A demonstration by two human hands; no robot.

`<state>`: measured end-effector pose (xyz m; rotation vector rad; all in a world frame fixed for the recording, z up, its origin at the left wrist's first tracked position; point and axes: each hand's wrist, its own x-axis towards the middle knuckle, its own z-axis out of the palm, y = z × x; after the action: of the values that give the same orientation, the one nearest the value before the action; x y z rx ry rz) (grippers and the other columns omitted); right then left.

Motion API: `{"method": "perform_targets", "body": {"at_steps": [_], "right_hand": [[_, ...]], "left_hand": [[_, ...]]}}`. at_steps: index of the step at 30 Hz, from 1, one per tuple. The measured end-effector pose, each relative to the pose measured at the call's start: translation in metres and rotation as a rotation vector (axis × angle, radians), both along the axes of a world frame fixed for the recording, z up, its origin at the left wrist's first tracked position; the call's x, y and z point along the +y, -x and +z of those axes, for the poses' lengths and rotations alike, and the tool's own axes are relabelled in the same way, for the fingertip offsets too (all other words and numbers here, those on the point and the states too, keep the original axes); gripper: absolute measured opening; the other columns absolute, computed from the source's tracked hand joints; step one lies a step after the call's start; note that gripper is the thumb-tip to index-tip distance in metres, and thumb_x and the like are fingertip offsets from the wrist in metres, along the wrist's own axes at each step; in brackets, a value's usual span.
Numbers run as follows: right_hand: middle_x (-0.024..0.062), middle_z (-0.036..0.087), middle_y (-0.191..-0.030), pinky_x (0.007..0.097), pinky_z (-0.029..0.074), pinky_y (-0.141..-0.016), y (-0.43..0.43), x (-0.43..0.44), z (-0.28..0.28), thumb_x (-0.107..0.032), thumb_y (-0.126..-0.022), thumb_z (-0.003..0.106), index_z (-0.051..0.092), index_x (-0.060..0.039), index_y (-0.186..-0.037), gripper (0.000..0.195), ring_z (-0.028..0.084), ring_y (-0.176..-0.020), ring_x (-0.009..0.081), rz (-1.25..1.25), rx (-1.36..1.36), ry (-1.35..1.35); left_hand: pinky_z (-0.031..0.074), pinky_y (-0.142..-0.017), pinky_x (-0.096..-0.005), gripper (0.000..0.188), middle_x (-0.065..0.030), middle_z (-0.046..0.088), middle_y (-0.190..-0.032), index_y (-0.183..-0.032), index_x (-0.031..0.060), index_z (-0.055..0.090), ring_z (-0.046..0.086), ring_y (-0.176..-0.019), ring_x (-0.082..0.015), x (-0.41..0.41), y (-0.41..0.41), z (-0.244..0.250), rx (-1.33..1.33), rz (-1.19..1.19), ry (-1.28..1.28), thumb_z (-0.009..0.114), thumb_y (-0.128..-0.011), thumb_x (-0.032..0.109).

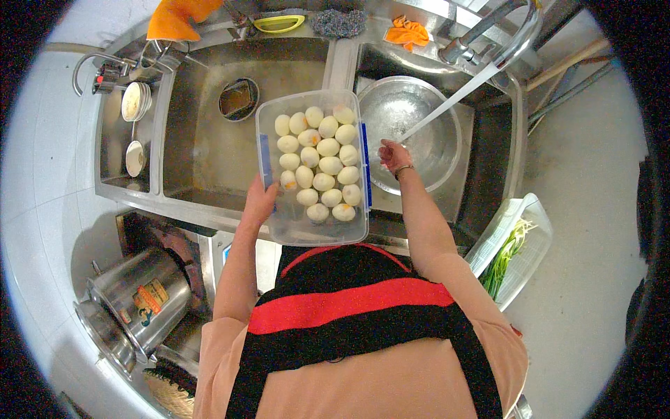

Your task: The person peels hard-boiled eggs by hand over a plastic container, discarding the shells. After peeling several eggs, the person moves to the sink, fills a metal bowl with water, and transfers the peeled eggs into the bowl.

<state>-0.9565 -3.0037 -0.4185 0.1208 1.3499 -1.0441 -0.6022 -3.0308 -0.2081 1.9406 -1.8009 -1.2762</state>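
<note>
My left hand (260, 198) grips the left side of a clear plastic food container (282, 233) with blue side latches. Several peeled boiled eggs (328, 147) lie in it, a few with orange yolk showing. The container is over the divider between two steel sink basins, close to my apron. To its right, my right hand (393, 156) is above a large round metal bowl (450, 152), where a stream of water (455, 102) comes down beside it. Its fingers look curled, and whether anything is in them is hard to see. Water runs from the curved faucet (523, 42) into the bowl.
The left sink basin (209, 157) has a drain with a strainer (238, 99). Small white bowls (136, 102) stand on the left ledge. A steel-wool scourer (338, 23) and orange cloth (407, 33) lie behind. A white basket (539, 230) with green onions (505, 256) is at right; a steel pot (152, 298) is lower left.
</note>
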Motion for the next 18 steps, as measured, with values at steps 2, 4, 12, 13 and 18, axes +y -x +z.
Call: {"method": "perform_targets", "body": {"at_steps": [2, 4, 12, 13, 18], "right_hand": [[0.0039, 0.057, -0.067, 0.0292, 0.041, -0.045, 0.001, 0.002, -0.004, -0.027, -0.083, 0.063, 0.060, -0.0076, -0.090, 0.020, 0.051, -0.052, 0.0162, -0.024, -0.008, -0.001], [0.0034, 0.056, -0.067, 0.0288, 0.041, -0.044, 0.005, 0.003, -0.006, -0.027, -0.083, 0.063, 0.060, -0.0080, -0.089, 0.020, 0.052, -0.053, 0.0157, -0.082, -0.025, 0.028], [0.0021, 0.048, -0.065, 0.0271, 0.035, -0.044, 0.010, -0.014, 0.016, -0.028, -0.085, 0.060, 0.055, -0.0102, -0.092, 0.019, 0.044, -0.053, 0.0150, -0.124, -0.157, 0.180], [0.0027, 0.047, -0.064, 0.0275, 0.034, -0.044, 0.009, -0.015, 0.018, -0.028, -0.085, 0.059, 0.054, -0.0107, -0.092, 0.019, 0.043, -0.053, 0.0157, -0.136, -0.182, 0.197], [0.0025, 0.049, -0.072, 0.0251, 0.037, -0.049, 0.010, -0.009, 0.024, -0.022, -0.084, 0.059, 0.054, -0.0115, -0.098, 0.018, 0.045, -0.061, 0.0154, -0.275, -0.289, 0.256]], "left_hand": [[0.049, -0.074, -0.0389, 0.037, -0.0197, 0.062, -0.095, -0.112, -0.0028, 0.050, 0.064, -0.082, -0.0289, 0.001, 0.000, 0.000, -0.008, -0.002, -0.002, 0.054, -0.083, 0.019], [0.048, -0.075, -0.0398, 0.037, -0.0205, 0.062, -0.094, -0.111, -0.0032, 0.051, 0.063, -0.084, -0.0306, 0.000, 0.002, 0.003, 0.001, 0.003, 0.015, 0.054, -0.082, 0.020], [0.047, -0.077, -0.0396, 0.036, -0.0209, 0.062, -0.095, -0.110, -0.0033, 0.051, 0.061, -0.086, -0.0317, -0.002, -0.010, -0.018, 0.027, -0.005, -0.015, 0.055, -0.081, 0.019], [0.047, -0.077, -0.0396, 0.036, -0.0210, 0.062, -0.095, -0.109, -0.0033, 0.052, 0.061, -0.086, -0.0317, -0.003, -0.011, -0.020, 0.051, 0.010, -0.041, 0.055, -0.081, 0.018], [0.047, -0.077, -0.0395, 0.035, -0.0206, 0.062, -0.094, -0.109, -0.0030, 0.052, 0.061, -0.085, -0.0313, -0.002, -0.008, -0.020, 0.051, 0.022, -0.026, 0.054, -0.081, 0.019]]}}
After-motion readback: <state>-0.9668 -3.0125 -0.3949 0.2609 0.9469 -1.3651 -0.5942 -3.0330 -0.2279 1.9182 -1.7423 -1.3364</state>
